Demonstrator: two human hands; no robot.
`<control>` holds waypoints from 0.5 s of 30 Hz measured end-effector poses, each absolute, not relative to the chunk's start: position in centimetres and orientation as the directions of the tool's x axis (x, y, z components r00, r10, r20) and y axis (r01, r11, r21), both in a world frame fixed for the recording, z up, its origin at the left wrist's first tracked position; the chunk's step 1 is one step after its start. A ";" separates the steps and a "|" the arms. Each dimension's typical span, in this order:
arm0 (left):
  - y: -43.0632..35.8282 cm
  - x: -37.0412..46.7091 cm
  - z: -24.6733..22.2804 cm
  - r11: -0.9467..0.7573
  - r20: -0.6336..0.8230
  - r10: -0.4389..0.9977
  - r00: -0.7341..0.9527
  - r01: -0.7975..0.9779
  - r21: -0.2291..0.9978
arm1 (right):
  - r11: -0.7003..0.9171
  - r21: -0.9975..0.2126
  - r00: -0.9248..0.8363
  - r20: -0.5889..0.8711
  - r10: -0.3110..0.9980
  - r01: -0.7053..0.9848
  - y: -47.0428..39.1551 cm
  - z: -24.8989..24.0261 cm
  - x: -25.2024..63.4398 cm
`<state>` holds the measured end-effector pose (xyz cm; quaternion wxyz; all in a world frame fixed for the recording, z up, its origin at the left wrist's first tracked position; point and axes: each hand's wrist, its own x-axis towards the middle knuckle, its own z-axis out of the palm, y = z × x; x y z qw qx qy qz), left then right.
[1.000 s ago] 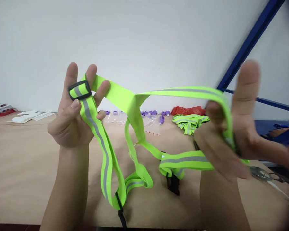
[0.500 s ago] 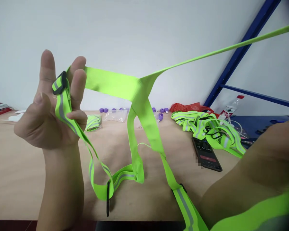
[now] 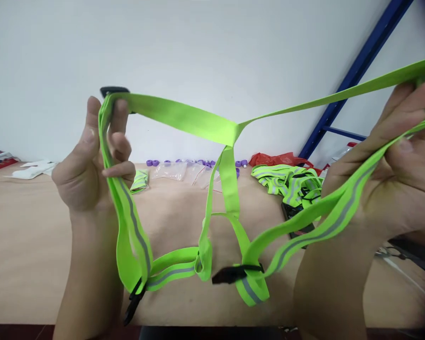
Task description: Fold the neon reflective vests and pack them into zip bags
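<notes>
A neon-green reflective harness [image 3: 230,134] with grey stripes is stretched between my hands above the table. My left hand [image 3: 97,160] holds its left strap loop, which runs over the fingers beside a black slider [image 3: 115,89]. At the right edge my right hand [image 3: 393,156] grips the other strap loop, its fingertips partly cut off by the frame. Two black buckle parts hang low on the straps: a left buckle [image 3: 135,300] and a right buckle [image 3: 237,274]. The straps join at a crossing in the middle.
A pile of similar green straps [image 3: 286,182] lies on the table [image 3: 28,245], partly over a phone [image 3: 293,215]. Behind are a red bag [image 3: 279,159], clear plastic bags [image 3: 170,171], purple pieces [image 3: 152,163] and a packed green strap [image 3: 140,181]. A blue metal frame [image 3: 357,71] stands at right.
My right hand has come up into view with the right strap loop, and the right buckle has lifted. My left hand has turned and moved slightly right, bringing the slider atop its fingers.
</notes>
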<state>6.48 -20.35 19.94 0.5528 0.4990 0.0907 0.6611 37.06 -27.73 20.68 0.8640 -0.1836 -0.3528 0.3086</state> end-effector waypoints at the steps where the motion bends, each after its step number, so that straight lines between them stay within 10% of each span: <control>1: -20.3 6.6 19.9 -0.433 0.592 0.799 0.101 -0.586 0.685 | 0.831 -0.486 0.589 0.599 0.542 -0.271 -27.3 20.8 37.0; 9: -18.5 6.8 18.9 -0.573 0.687 0.717 0.122 -0.457 0.680 | 0.955 -0.293 0.358 0.898 0.256 0.053 -24.1 18.6 41.0; 15: -17.9 5.5 19.2 -0.649 0.771 0.610 0.183 -0.443 0.619 | 0.893 -0.446 0.355 0.846 0.397 0.066 -25.9 19.1 41.1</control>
